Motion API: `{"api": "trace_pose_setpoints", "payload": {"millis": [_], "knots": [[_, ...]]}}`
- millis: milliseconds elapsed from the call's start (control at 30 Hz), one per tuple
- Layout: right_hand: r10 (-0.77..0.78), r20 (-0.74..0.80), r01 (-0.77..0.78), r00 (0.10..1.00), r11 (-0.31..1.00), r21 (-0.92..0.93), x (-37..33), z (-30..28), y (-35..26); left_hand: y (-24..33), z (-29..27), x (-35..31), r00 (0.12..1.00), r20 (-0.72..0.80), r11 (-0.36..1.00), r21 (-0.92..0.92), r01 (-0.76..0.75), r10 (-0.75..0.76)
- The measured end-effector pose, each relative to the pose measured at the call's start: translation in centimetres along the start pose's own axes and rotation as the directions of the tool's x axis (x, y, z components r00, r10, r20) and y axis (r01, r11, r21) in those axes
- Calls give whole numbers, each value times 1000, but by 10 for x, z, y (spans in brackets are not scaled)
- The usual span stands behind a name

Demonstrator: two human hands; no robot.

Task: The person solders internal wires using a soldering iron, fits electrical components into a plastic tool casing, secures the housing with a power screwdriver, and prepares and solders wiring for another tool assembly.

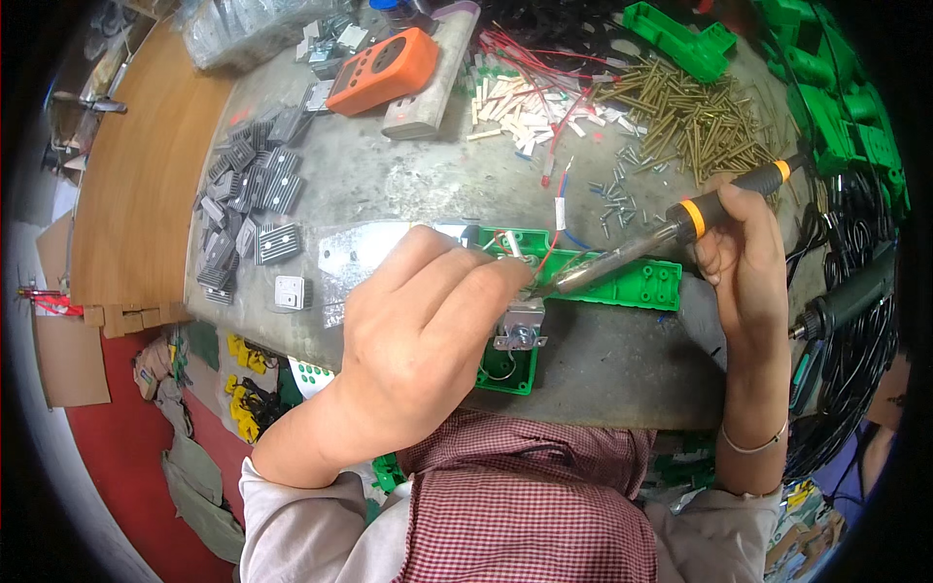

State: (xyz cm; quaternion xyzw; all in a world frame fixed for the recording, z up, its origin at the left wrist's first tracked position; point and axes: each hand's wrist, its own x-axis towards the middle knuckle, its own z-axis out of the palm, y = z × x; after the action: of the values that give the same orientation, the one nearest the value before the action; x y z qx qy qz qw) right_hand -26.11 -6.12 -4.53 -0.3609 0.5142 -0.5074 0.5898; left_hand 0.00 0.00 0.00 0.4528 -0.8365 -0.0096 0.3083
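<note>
Left hand (418, 325), eight o'clock: I can't tell what's pinched; right hand (746, 233), three o'clock, grips a light-looking soldering iron (622, 255), best by its handle (711, 212).

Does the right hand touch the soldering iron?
Touching: the head view plainly shows the right hand closed around the soldering iron.

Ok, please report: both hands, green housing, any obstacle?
Right fingers grip soldering iron, tip over green housing. Left fingers above housing, near metal part. Red wire crosses housing's far edge.
</note>
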Motion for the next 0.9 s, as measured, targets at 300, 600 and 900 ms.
{"api": "trace_pose_setpoints", "payload": {"millis": [300,600,900], "knots": [[-16,25,16,1000,1000,-6,0,-3,-3,3,8,1,999,-3,999,-25,-47,47],[-21,34,19,999,999,39,-1,-1,-1,5,9,4,989,59,990,11,-138,137],[-9,28,10,1000,1000,-20,-3,6,-7,1,9,6,987,82,990,-53,-133,137]]}}
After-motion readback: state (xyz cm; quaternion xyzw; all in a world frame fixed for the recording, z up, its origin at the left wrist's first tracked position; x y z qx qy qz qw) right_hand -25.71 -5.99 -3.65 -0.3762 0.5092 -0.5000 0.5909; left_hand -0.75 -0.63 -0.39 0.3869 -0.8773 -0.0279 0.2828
